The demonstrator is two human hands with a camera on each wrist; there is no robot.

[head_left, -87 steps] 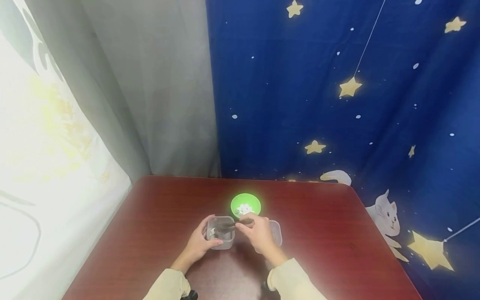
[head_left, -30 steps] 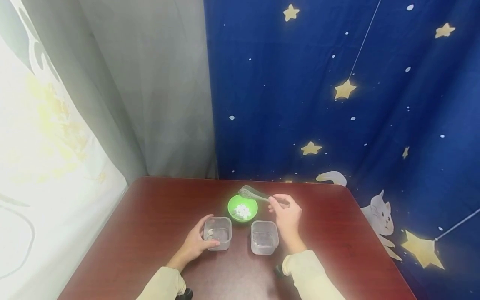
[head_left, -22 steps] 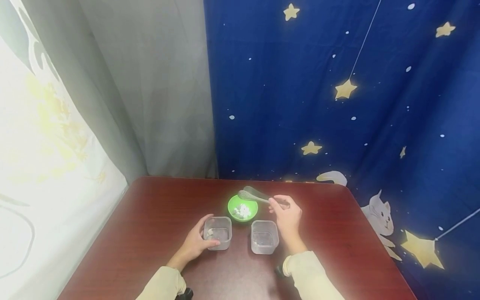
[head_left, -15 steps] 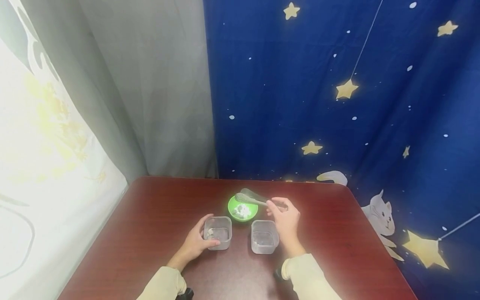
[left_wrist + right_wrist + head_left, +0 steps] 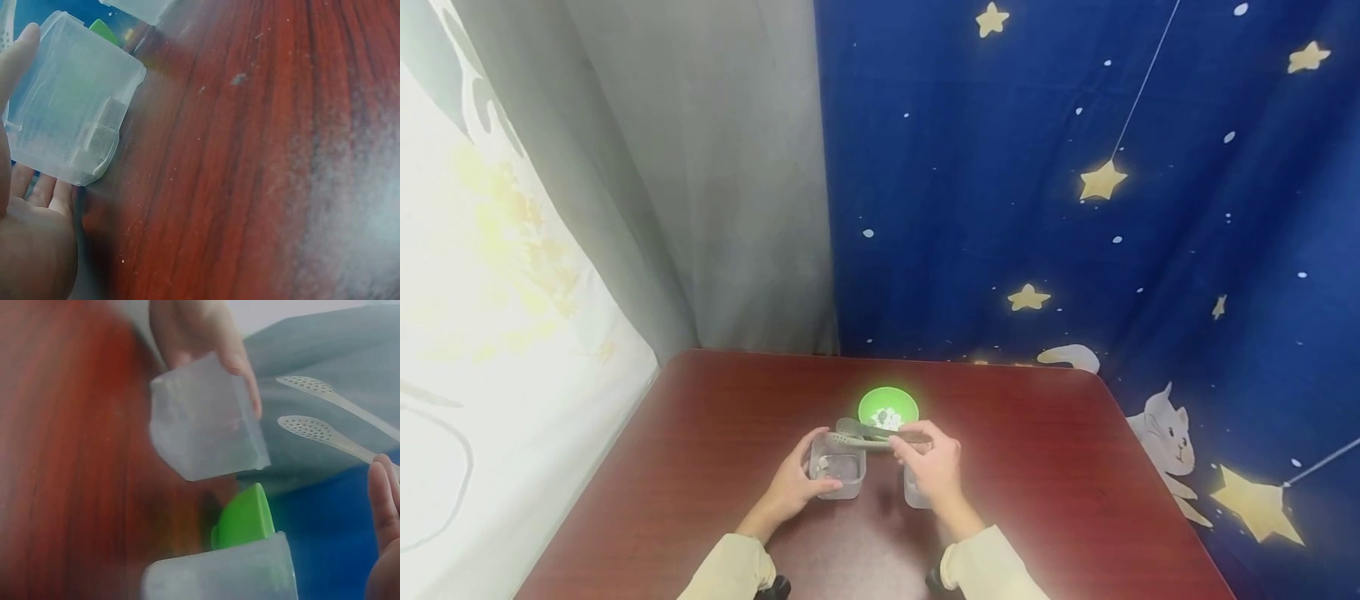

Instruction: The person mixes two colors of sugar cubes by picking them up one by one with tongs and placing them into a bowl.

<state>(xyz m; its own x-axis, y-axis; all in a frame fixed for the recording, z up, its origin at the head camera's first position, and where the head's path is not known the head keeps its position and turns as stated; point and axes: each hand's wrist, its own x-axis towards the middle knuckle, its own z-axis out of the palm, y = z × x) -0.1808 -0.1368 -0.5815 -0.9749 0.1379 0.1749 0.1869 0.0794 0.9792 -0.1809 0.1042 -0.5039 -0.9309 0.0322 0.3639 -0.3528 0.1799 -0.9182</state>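
Note:
My left hand (image 5: 793, 482) holds a clear square plastic container (image 5: 853, 490), thumb along its near rim and fingers at the far left side. Several pale cubes (image 5: 101, 140) lie at the bottom of it in the left wrist view. With thumb and fingers my right hand (image 5: 936, 462) pinches a pair of perforated tongs (image 5: 850, 427). Their holed heads (image 5: 309, 428) stand apart with nothing between them, above the left container's far rim in the head view. A green bowl (image 5: 887, 397) behind holds several white pieces (image 5: 889, 419).
A second clear container (image 5: 916, 498) stands to the right, partly hidden by my right hand. Everything rests on a reddish-brown table (image 5: 737, 400). Grey and star-printed blue curtains (image 5: 925, 208) hang behind it, with a white curtain (image 5: 512, 375) at the left.
The tongs were in the left container, then over the green bowl; now my right hand has brought them left and nearer, back over that container. My left hand keeps its hold.

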